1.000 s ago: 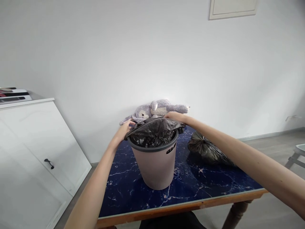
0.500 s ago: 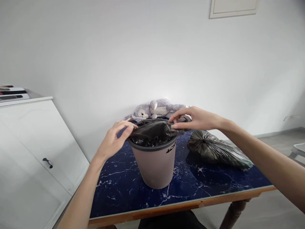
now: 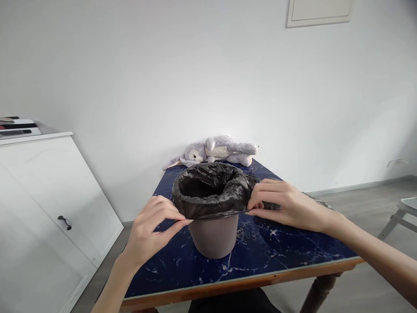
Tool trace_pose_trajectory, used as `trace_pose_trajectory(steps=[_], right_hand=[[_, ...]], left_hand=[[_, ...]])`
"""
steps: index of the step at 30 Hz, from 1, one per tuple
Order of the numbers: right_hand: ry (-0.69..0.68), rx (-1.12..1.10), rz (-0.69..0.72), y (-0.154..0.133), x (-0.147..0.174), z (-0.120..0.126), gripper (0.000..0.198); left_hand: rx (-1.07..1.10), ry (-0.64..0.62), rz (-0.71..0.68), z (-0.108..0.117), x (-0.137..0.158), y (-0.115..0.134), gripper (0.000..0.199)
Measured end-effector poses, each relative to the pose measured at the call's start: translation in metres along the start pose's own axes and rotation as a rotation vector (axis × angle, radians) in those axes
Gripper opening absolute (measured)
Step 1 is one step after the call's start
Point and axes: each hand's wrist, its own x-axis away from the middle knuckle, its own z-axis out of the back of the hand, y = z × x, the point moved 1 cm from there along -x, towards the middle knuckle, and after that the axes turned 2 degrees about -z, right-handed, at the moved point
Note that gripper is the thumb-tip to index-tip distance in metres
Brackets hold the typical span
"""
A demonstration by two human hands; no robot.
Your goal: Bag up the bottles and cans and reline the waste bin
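A greyish-pink trash can (image 3: 213, 239) stands upright on a blue marbled table (image 3: 182, 269). Over its rim hangs a black garbage bag (image 3: 208, 206), its edge folded down around the outside of the can. My left hand (image 3: 153, 228) pinches the bag's lower edge at the left front. At the right front, my right hand (image 3: 280, 202) has its fingers closed on the same edge. Behind the right hand, a second, filled black bag is almost wholly hidden, with a bit of it showing past the wrist.
A grey plush rabbit (image 3: 211, 151) lies along the back of the table by the wall. To the left stands a white cabinet (image 3: 48, 208) with a dark handle. Part of a light stool (image 3: 404, 213) shows at the far right.
Both hands have come down and pulled the bag's front edge out over the rim, down the outside of the can. The right hand now covers most of the filled bag.
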Motion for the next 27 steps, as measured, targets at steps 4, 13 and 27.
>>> trace_pose_trajectory(steps=[4,13,27], right_hand=[[-0.215,-0.199,-0.079,0.016,0.000,-0.021,0.030],[0.057,-0.226,-0.288,0.007,-0.002,0.036,0.029],[0.154,0.195,0.126,-0.006,-0.045,-0.035,0.028]], left_hand=[[0.005,-0.119,0.015,-0.012,0.018,-0.012,0.008],[0.041,0.206,0.403,-0.026,0.037,-0.020,0.039],[0.407,-0.241,0.830,-0.085,0.061,-0.044,0.138]])
